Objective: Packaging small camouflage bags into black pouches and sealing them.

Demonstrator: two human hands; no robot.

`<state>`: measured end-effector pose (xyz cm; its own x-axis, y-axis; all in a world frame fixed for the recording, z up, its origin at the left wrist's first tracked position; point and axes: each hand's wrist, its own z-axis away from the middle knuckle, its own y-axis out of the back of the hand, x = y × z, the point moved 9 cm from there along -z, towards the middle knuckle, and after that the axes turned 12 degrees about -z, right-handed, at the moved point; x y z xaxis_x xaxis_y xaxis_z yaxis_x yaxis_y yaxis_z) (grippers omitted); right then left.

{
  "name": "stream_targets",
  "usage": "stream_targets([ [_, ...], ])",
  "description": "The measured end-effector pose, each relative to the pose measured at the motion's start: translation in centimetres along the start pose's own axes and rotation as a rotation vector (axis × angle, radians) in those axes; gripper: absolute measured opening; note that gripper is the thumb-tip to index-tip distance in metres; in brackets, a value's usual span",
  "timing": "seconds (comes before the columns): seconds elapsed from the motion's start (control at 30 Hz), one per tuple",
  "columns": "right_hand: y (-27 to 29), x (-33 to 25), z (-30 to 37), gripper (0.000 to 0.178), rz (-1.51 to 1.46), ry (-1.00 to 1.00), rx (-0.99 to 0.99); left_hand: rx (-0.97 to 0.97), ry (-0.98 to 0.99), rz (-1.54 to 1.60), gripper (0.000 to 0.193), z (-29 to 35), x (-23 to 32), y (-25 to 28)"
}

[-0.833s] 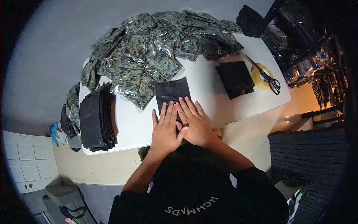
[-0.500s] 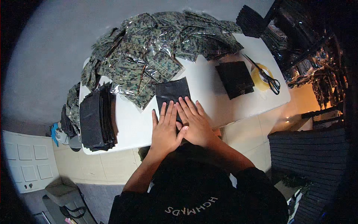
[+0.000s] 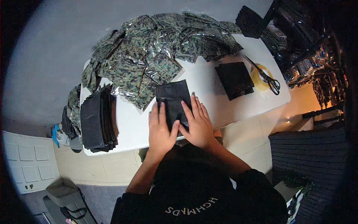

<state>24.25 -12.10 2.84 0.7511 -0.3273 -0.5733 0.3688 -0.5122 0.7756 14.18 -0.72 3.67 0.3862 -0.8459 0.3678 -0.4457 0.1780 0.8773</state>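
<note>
A black, flat rectangular packet (image 3: 173, 95), slightly glossy, lies at the near edge of the white table (image 3: 209, 89). My left hand (image 3: 160, 128) rests along its left side with the fingers stretched out. On its right side lies my right hand (image 3: 197, 121), fingers spread, and both thumbs point inward over the packet's near part. Neither hand grips anything. Whether the packet is a bag or folded cloth I cannot tell. Just beyond it are camouflage-patterned garments (image 3: 138, 74) in clear plastic bags, heaped along the far side.
At the left edge stands a thick stack of black packets (image 3: 97, 121). A smaller black pile (image 3: 235, 79) lies on the right, beside black-handled scissors (image 3: 266, 77) resting on a roll of yellowish tape (image 3: 257, 80). A dark shelf rack (image 3: 298, 33) rises at the far right.
My hands have moved apart from the middle of the packet to its two sides, so more of its black surface shows. The packet sits in nearly the same place.
</note>
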Motion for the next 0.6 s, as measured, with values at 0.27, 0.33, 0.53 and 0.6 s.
stream_targets([
  [0.27, 0.2, 3.2, -1.4, 0.096, -0.622, -0.067, 0.136, 0.012, 0.458, 0.526, 0.084, -2.7, -6.5, -1.7],
  [0.33, -0.2, 4.0, -2.4, 0.093, -0.775, -0.128, 0.152, 0.014, 0.526, 0.688, 0.083, -3.7, -8.6, -2.7],
  [0.53, -1.0, 9.1, -5.3, 0.084, -1.270, -0.419, 0.211, -0.046, 0.586, 1.044, 0.057, -6.1, -8.0, -3.3],
  [0.6, -0.6, 9.4, -5.6, 0.074, -1.314, -0.432, 0.203, -0.056, 0.542, 1.013, 0.046, -6.5, -7.8, -2.8],
])
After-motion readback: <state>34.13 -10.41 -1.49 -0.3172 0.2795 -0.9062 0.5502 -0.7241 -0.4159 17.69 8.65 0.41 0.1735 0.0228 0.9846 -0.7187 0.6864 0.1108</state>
